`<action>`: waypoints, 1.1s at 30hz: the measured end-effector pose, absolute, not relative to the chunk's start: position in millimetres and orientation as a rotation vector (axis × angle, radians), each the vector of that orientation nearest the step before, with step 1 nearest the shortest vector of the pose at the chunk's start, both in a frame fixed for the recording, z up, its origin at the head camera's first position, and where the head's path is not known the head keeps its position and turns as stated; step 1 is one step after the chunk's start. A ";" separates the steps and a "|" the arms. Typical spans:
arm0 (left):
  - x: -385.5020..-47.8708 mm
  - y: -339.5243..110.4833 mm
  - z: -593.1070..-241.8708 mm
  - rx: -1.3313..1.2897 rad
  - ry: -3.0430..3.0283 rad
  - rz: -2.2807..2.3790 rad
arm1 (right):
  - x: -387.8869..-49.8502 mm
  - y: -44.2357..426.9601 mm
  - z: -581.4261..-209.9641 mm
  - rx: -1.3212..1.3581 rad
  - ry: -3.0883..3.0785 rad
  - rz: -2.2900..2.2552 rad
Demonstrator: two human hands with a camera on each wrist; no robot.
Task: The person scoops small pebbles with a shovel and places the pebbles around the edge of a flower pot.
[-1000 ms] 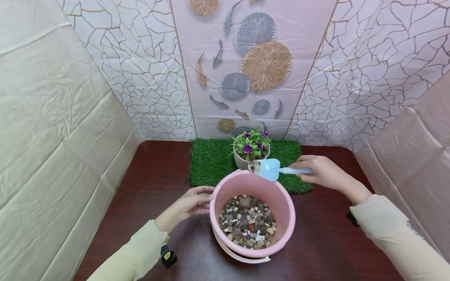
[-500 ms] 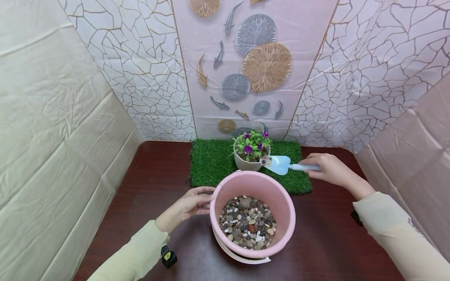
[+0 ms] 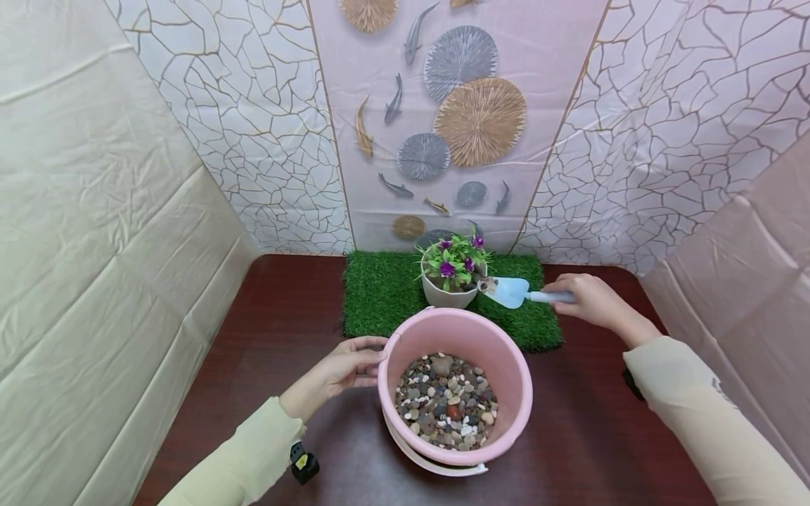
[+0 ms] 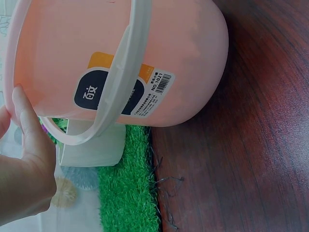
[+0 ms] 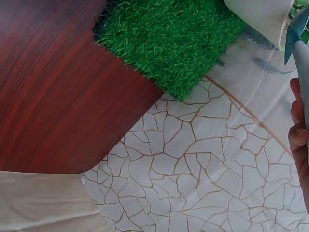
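The light-blue plastic scoop (image 3: pixel 510 292), small stones (image 3: pixel 488 286) at its tip, is at the right rim of the white flowerpot (image 3: pixel 443 295). The right hand (image 3: pixel 591 301) grasps the scoop handle in curled fingers. The left hand (image 3: pixel 342 367) touches the round pink plastic bucket (image 3: pixel 522 404) of mixed pebbles (image 3: pixel 451 402), fingers extended. The flowerpot stands on the green artificial-grass mat (image 3: pixel 376 299).

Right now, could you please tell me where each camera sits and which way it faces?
Head: on the head, facing forward and down at the pink bucket, trowel and flower pot; left grip, right grip and both sleeves show.
Left wrist: on that wrist, facing the bucket's outer side and handle; part of the left grip shows.
Right wrist: on that wrist, facing the tabletop, grass mat and patterned backdrop; part of the right grip shows.
Shared: head and left wrist both see the bucket.
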State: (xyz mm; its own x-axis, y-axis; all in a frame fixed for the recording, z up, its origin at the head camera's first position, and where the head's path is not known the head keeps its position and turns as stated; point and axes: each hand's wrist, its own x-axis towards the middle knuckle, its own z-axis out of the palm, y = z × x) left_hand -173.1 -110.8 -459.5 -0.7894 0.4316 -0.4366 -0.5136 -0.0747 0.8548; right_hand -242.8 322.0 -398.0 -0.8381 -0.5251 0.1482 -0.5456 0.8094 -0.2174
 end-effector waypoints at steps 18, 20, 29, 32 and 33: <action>-172.5 -110.5 -458.1 -0.100 1.576 1.920 | -259.4 298.9 -406.3 0.920 -2.932 0.343; -172.5 -110.5 -458.0 -0.100 1.576 1.921 | -261.0 296.0 -405.2 0.929 -2.930 0.317; -172.7 -110.5 -458.3 -0.100 1.573 1.920 | -271.9 284.7 -399.5 0.965 -2.917 0.231; -172.9 -110.4 -458.8 -0.098 1.571 1.923 | -274.8 279.7 -396.0 0.956 -2.937 0.197; -172.9 -110.3 -458.8 -0.098 1.570 1.924 | -275.5 278.1 -394.8 0.954 -2.941 0.189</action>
State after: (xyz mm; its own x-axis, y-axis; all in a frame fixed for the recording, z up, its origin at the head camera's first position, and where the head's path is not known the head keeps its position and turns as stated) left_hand -172.9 -110.3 -458.8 -0.7894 0.4279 -0.4403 -0.5170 -0.0767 0.8525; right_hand -275.5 278.1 -394.8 -0.8094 -0.5819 0.0789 -0.5872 0.8029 -0.1024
